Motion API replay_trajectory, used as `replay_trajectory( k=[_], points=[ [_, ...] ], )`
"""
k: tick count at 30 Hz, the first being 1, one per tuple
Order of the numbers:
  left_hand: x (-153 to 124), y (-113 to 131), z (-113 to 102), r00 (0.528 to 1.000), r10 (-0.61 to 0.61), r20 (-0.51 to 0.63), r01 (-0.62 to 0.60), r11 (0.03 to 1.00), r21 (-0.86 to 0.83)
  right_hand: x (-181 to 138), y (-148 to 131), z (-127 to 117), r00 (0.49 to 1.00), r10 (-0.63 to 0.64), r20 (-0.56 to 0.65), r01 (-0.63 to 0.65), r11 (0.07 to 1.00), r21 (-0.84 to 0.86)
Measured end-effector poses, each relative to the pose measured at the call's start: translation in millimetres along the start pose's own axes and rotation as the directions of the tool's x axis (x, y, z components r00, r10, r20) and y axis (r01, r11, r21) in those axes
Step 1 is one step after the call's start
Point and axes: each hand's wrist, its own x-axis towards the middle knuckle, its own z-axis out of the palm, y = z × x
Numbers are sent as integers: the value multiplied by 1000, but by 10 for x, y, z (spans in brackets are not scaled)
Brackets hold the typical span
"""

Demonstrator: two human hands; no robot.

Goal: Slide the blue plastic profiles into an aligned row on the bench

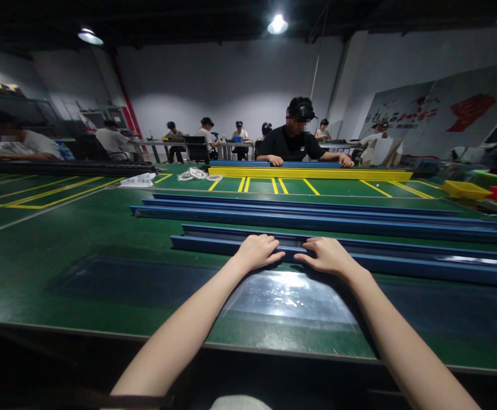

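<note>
both hands sit at table centre, about 12 o'clock from the person. left hand (259,251) lies palm down on the near blue rail (205,244), fingers laid over its top edge, grip open, not wrapped round it. right hand (327,255) does the same just beside it at 3 o'clock, grip open too, thumbs pointing at each other with a small gap between. the near blue rail lies flat and crosswise on the green table (81,228), running from 9 to 3 o'clock and out of frame on the right. a shiny clear sheet (291,299) lies on the table at 6 o'clock of the hands, touching the rail's near side. more blue rails (316,219) lie parallel at 12 o'clock, near but apart. further at 12 o'clock a yellow rail (308,173) lies in front of a person in a black shirt (293,145), whose hands rest on a blue rail behind it. clear rings (199,174) at 11 o'clock, yellow bin (465,189) at 2 o'clock.
</note>
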Motion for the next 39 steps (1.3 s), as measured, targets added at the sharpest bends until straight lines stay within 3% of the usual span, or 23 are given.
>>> replay_trajectory(
  k=[13, 39],
  points=[
    [7, 26, -49, 995, -73, 64, 74, 997, -6, 21, -5, 28, 1000, -24, 0, 24, 999, 23],
    [0, 20, -56, 998, -33, 45, 34, 999, -13, 63, -97, 63, 997, -38, -60, 40, 998, 42]
  ],
)
